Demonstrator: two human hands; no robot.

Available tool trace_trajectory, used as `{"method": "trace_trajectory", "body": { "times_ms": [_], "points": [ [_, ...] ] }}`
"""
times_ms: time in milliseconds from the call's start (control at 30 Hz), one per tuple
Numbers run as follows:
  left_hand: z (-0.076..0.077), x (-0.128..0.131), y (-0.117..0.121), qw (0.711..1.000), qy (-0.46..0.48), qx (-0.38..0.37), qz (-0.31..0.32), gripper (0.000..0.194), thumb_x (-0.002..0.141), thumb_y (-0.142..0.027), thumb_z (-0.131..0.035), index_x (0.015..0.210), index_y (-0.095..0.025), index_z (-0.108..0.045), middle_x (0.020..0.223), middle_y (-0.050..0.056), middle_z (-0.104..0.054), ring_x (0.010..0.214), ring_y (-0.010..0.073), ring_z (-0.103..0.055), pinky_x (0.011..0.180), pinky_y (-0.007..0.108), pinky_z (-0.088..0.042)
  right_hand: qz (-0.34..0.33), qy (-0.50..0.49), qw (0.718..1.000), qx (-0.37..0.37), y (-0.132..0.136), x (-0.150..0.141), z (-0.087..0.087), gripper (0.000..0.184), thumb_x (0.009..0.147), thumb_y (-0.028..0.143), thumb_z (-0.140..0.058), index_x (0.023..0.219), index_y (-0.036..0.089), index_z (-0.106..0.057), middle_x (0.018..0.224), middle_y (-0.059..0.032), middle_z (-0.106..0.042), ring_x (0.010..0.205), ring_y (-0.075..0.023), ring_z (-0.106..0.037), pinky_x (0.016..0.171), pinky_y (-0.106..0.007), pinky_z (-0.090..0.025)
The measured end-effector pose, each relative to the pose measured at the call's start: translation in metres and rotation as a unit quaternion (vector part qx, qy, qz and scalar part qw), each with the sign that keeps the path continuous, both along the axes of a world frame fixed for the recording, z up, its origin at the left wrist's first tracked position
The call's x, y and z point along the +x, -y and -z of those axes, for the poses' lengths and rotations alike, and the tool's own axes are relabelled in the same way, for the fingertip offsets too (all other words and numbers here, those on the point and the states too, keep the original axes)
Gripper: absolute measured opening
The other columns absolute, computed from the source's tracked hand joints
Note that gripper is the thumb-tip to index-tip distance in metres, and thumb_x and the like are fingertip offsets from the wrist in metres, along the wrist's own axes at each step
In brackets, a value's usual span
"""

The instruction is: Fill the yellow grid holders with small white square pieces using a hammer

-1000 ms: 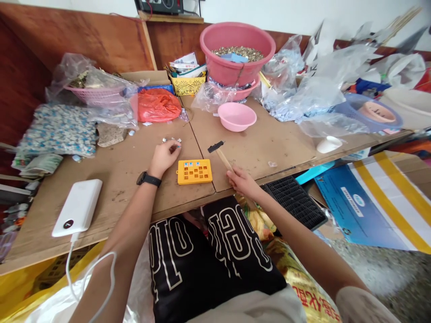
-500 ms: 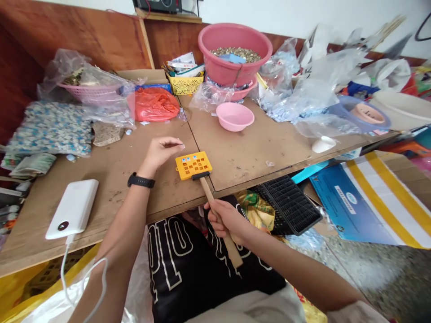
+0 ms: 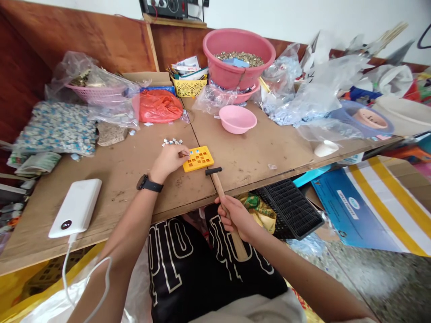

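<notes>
My left hand (image 3: 171,158), a dark watch (image 3: 150,183) on its wrist, is at the left side of a yellow tray with square pockets (image 3: 204,165). Its fingers are pinched together over the tray; whatever lies between them is too small to name. Small blue-and-white pieces (image 3: 197,152) sit in some of the pockets. A little pile of similar pieces (image 3: 173,141) lies just behind this hand. My right hand (image 3: 235,216) is wrapped round the wooden handle of a hammer (image 3: 220,186). The dark hammer head is beside the tray's near right corner.
A white power bank (image 3: 76,208) with a cable lies on the left of the table. Behind the tray are a small pink bowl (image 3: 237,120) and a large red tub (image 3: 239,67) of metallic bits. A red bag (image 3: 160,106) and a white cup (image 3: 326,148) also stand on the table.
My left hand has moved right and down to the tray, uncovering the little pile. The hammer head has shifted right, from the tray's near edge to beside its corner.
</notes>
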State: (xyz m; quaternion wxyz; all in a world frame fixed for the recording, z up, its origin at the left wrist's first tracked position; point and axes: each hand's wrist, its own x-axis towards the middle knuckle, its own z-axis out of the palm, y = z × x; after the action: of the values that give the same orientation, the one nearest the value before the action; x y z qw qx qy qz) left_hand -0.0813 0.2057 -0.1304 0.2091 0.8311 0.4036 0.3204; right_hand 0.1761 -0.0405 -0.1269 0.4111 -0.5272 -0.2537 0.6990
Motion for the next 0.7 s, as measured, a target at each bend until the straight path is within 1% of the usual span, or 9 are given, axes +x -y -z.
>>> {"method": "trace_trajectory", "body": {
  "times_ms": [133, 233, 300, 367, 433, 500, 567, 633, 700],
  "points": [
    [0.009, 0.007, -0.001, 0.999, 0.034, -0.002, -0.020, 0.014, 0.092, -0.029, -0.074, 0.099, -0.022, -0.085, 0.098, 0.006, -0.088, 0.088, 0.0244, -0.080, 0.088, 0.040, -0.063, 0.001, 0.042, 0.998, 0.042, -0.001, 0.011, 0.002, 0.059, 0.090, 0.075, -0.084, 0.113, 0.024, -0.063, 0.070, 0.0116, -0.047, 0.046, -0.0057, -0.033, 0.039, -0.018, -0.022],
    [0.015, 0.009, -0.003, 0.998, 0.049, -0.016, -0.027, 0.014, 0.091, -0.030, -0.076, 0.099, -0.022, -0.084, 0.099, 0.007, -0.088, 0.089, 0.0257, -0.080, 0.091, 0.042, -0.064, -0.012, 0.084, 0.994, 0.073, -0.010, 0.018, 0.004, 0.059, 0.093, 0.078, -0.078, 0.114, 0.025, -0.062, 0.072, 0.0110, -0.047, 0.046, -0.0065, -0.033, 0.039, -0.019, -0.023],
    [0.016, 0.012, -0.004, 0.998, 0.040, -0.014, -0.035, 0.013, 0.091, -0.028, -0.077, 0.100, -0.023, -0.084, 0.103, 0.008, -0.088, 0.094, 0.0275, -0.080, 0.099, 0.047, -0.064, -0.031, 0.121, 0.988, 0.091, -0.019, 0.023, 0.006, 0.055, 0.100, 0.077, -0.069, 0.116, 0.026, -0.061, 0.073, 0.0102, -0.048, 0.046, -0.0080, -0.033, 0.040, -0.020, -0.024],
    [0.017, 0.015, -0.004, 0.998, 0.020, 0.011, -0.058, 0.012, 0.092, -0.025, -0.077, 0.101, -0.024, -0.084, 0.107, 0.009, -0.088, 0.102, 0.0303, -0.078, 0.113, 0.055, -0.059, -0.063, 0.187, 0.973, 0.122, -0.032, 0.031, 0.007, 0.045, 0.109, 0.071, -0.058, 0.115, 0.026, -0.060, 0.073, 0.0090, -0.048, 0.047, -0.0104, -0.034, 0.043, -0.023, -0.026],
    [0.018, 0.018, -0.003, 0.995, -0.003, 0.046, -0.092, 0.013, 0.095, -0.024, -0.075, 0.102, -0.024, -0.086, 0.112, 0.011, -0.085, 0.113, 0.0338, -0.074, 0.123, 0.063, -0.051, -0.108, 0.302, 0.929, 0.187, -0.050, 0.038, 0.004, 0.033, 0.115, 0.056, -0.052, 0.106, 0.025, -0.058, 0.073, 0.0064, -0.049, 0.053, -0.0133, -0.042, 0.051, -0.025, -0.031],
    [0.020, 0.019, -0.003, 0.990, -0.018, 0.067, -0.122, 0.015, 0.097, -0.028, -0.075, 0.103, -0.024, -0.088, 0.116, 0.013, -0.080, 0.121, 0.0362, -0.069, 0.126, 0.066, -0.048, -0.155, 0.439, 0.845, 0.264, -0.070, 0.043, -0.003, 0.026, 0.116, 0.041, -0.054, 0.095, 0.024, -0.056, 0.075, 0.0022, -0.054, 0.065, -0.0165, -0.050, 0.062, -0.028, -0.034],
    [0.022, 0.018, -0.005, 0.988, -0.020, 0.063, -0.137, 0.017, 0.097, -0.034, -0.077, 0.103, -0.024, -0.090, 0.118, 0.013, -0.077, 0.123, 0.0367, -0.066, 0.125, 0.065, -0.048, -0.191, 0.534, 0.766, 0.303, -0.090, 0.045, -0.013, 0.025, 0.116, 0.033, -0.056, 0.094, 0.023, -0.057, 0.079, -0.0019, -0.061, 0.073, -0.0191, -0.055, 0.068, -0.030, -0.034],
    [0.025, 0.016, -0.007, 0.990, -0.007, 0.038, -0.133, 0.018, 0.096, -0.036, -0.079, 0.103, -0.024, -0.091, 0.114, 0.012, -0.077, 0.119, 0.0355, -0.068, 0.124, 0.064, -0.049, -0.205, 0.576, 0.726, 0.314, -0.106, 0.044, -0.024, 0.024, 0.119, 0.033, -0.052, 0.101, 0.021, -0.062, 0.084, -0.0052, -0.069, 0.076, -0.0210, -0.059, 0.070, -0.031, -0.034],
    [0.027, 0.014, -0.009, 0.992, 0.016, 0.011, -0.121, 0.016, 0.093, -0.035, -0.083, 0.102, -0.025, -0.090, 0.112, 0.011, -0.079, 0.116, 0.0343, -0.070, 0.124, 0.062, -0.050, -0.196, 0.590, 0.712, 0.327, -0.116, 0.040, -0.031, 0.027, 0.122, 0.035, -0.048, 0.110, 0.020, -0.066, 0.089, -0.0078, -0.074, 0.079, -0.0229, -0.064, 0.071, -0.031, -0.036]
  ]
}}
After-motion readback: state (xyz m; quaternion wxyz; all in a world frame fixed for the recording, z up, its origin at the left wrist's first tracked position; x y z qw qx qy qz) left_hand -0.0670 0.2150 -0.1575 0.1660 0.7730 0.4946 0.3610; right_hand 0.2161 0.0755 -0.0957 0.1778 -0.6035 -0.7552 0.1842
